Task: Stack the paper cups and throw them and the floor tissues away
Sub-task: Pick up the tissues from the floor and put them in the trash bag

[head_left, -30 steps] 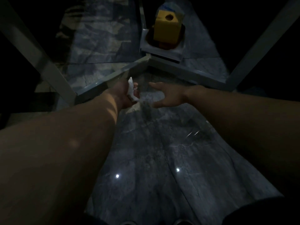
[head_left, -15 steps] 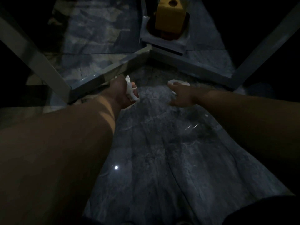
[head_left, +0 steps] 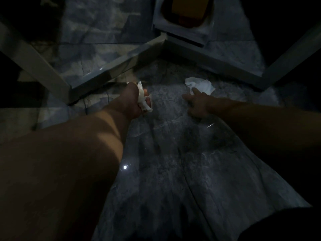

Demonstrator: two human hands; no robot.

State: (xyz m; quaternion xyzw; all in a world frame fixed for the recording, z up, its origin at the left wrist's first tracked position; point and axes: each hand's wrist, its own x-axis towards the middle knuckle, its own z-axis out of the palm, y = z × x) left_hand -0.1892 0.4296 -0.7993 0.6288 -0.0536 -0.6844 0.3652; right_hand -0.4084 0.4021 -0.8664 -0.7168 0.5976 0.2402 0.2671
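Observation:
The scene is dim. My left hand (head_left: 133, 100) is closed around a crumpled white tissue (head_left: 143, 100) held just above the dark marble floor. A second white tissue (head_left: 201, 84) lies flat on the floor to the right, near a grey frame. My right hand (head_left: 196, 103) reaches toward it with fingers spread, one fingertip touching its near edge. No paper cups are in view.
A grey metal frame (head_left: 121, 61) with slanted legs runs across the floor just beyond both hands. Behind it a grey tray (head_left: 182, 33) holds a yellow block (head_left: 189, 6). The marble floor (head_left: 173, 171) stretches toward me.
My right hand has moved right and forward to the tissue on the floor, which has come into fuller view. My left hand has kept its tissue. The camera has tipped downward.

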